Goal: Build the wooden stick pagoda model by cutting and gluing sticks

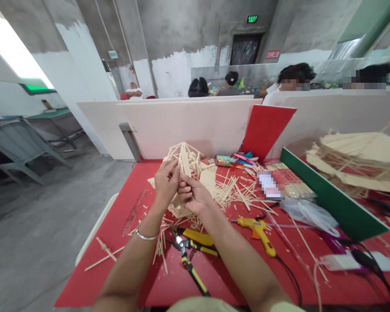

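My left hand (165, 178) and my right hand (194, 193) meet over the middle of the table, fingertips pinched close together. Whatever is between them is too small to make out. Just behind them stands a framework of thin wooden sticks (191, 159), partly hidden by my fingers. Loose wooden sticks (229, 188) lie in a heap right of my right hand. Below my wrists are yellow-and-black pliers (182, 246) with their jaws apart, and a yellow utility knife (198, 236). A yellow glue gun (258, 232) lies to the right of my right forearm.
A clear ruler (134, 212) lies on the red tabletop (100, 234) at the left. A green board (331, 195) divides off a larger stick model (354, 160) on the right. A plastic bag (310, 215) and cords lie nearby. White panels (188, 125) stand behind; several people sit beyond.
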Tool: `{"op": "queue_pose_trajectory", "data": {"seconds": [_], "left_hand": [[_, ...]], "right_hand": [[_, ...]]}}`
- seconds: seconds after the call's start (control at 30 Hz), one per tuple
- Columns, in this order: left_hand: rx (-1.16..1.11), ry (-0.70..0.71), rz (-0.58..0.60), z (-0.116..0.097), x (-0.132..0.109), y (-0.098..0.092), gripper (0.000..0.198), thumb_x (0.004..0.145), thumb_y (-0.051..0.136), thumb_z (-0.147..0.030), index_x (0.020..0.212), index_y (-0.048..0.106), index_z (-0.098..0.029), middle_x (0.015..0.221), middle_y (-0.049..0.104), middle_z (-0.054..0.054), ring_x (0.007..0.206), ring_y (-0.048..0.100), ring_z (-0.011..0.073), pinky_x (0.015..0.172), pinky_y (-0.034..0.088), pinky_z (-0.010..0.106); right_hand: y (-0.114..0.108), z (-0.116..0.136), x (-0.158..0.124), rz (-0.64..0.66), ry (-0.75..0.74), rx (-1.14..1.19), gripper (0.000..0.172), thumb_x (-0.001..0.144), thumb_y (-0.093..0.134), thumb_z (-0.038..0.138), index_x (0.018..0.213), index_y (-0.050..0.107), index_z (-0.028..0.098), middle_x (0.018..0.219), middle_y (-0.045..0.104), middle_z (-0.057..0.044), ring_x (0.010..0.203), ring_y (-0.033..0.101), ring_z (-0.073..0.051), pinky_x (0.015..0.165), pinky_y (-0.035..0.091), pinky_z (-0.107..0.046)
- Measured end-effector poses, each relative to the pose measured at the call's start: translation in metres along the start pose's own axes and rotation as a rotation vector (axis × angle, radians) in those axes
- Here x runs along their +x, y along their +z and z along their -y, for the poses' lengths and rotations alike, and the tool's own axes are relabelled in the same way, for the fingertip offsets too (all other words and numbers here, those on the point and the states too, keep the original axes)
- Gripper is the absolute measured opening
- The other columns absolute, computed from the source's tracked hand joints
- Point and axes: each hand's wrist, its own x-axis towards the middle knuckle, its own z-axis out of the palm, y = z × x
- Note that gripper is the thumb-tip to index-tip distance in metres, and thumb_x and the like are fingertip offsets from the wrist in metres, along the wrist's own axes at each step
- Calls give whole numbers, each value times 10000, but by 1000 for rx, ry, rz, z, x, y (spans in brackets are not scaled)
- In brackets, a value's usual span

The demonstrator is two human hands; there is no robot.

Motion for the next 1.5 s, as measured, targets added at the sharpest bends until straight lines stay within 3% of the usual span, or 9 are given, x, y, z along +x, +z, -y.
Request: {"op": "queue_pose_trajectory", "data": {"seconds": [0.37, 0.6, 0.67, 0.77, 0.83, 0.93, 1.1, 1.3, 1.5], "left_hand": [[10, 14, 7, -9, -3, -2, 253, 902, 547, -310, 1036, 722, -186, 1082, 712, 88, 939, 656, 188, 862, 510, 319], [17, -26, 21, -17, 3, -4, 275, 923, 507, -308, 1059, 716, -190, 1094, 713, 80, 1005, 654, 197, 918, 505, 340], [32, 5, -24, -30, -1, -13, 275, 931, 504, -319, 1054, 717, -196, 1129, 699, 91, 1074, 633, 214, 960, 491, 364], [84, 33, -235, -54, -26, -35, 276, 931, 522, -376, 1017, 722, -206, 1139, 675, 108, 1142, 591, 247, 1039, 441, 416], [17, -50, -236, -67, -55, -46, 261, 928, 538, -380, 996, 725, -210, 1051, 699, 96, 1055, 630, 243, 1005, 471, 413], [-235, -306, 57, -75, -105, -49, 250, 917, 568, -393, 1010, 730, -226, 962, 731, 66, 921, 677, 223, 843, 555, 359], [-541, -656, 187, -71, -162, -28, 294, 872, 621, -456, 907, 732, -186, 765, 706, 41, 688, 657, 167, 647, 552, 287], [-821, -881, 221, -59, -184, -10, 346, 882, 610, -463, 1035, 698, -165, 619, 576, -16, 448, 516, 72, 413, 392, 184], [-920, -901, 230, -58, -188, -8, 282, 859, 663, -387, 1002, 671, -144, 654, 644, 3, 370, 433, 23, 375, 287, 151]], "right_hand": [[1, -2, -21, 41, -77, -53, 179, 806, 728, 215, 764, 574, 133, 600, 528, 72, 410, 379, 21, 357, 287, -43], [-7, -17, -40, 20, -200, -250, 225, 746, 775, 298, 760, 614, 142, 595, 530, 55, 424, 354, -3, 354, 251, -100], [-14, -25, -54, -13, -273, -321, 241, 733, 786, 336, 753, 629, 154, 606, 560, 43, 426, 370, -13, 360, 250, -125], [-26, -38, -80, -95, -424, -436, 242, 737, 785, 378, 731, 653, 175, 613, 600, 28, 429, 405, -29, 383, 270, -161], [-34, -47, -98, -169, -564, -650, 246, 770, 753, 412, 705, 668, 191, 610, 609, 17, 445, 439, -52, 423, 315, -191], [-47, -64, -116, -236, -727, -1079, 250, 834, 678, 430, 694, 692, 223, 622, 621, 1, 524, 495, -103, 520, 373, -243], [-88, -91, -130, -248, -708, -1366, 249, 901, 590, 386, 728, 715, 257, 665, 642, -7, 638, 552, -150, 656, 406, -287], [-153, -79, -167, -421, -738, -1494, 231, 874, 602, 453, 887, 737, 266, 818, 701, -53, 765, 617, -211, 736, 482, -336], [-190, -50, -191, -705, -645, -2135, 340, 932, 477, 350, 1191, 644, 205, 1142, 662, -111, 1027, 595, -238, 910, 470, -374]]}}
